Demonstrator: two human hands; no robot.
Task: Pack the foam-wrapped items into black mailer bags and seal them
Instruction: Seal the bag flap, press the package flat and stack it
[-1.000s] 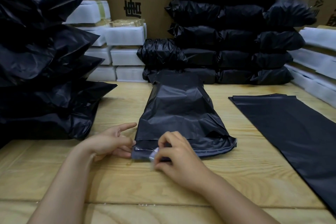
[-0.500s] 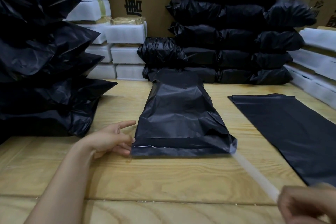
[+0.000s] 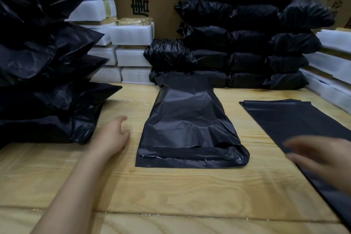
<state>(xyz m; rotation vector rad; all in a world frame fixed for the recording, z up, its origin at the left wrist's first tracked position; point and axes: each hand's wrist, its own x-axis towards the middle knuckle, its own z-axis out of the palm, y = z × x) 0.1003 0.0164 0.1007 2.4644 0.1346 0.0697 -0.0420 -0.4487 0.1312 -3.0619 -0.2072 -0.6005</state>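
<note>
Wooden table [image 3: 171, 192]: mailer bag [image 3: 190, 129] between hands [image 3: 112, 137] [image 3: 319, 156]

pale wooden table [image 3: 171, 194], printed cardboard boxes [image 3: 161, 15] along the far edge

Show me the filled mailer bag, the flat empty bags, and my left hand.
filled mailer bag [image 3: 190, 119]: head view, its bulging middle.
flat empty bags [image 3: 296, 118]: head view, bare top sheet.
left hand [image 3: 112, 136]: head view, back of the hand.
</note>
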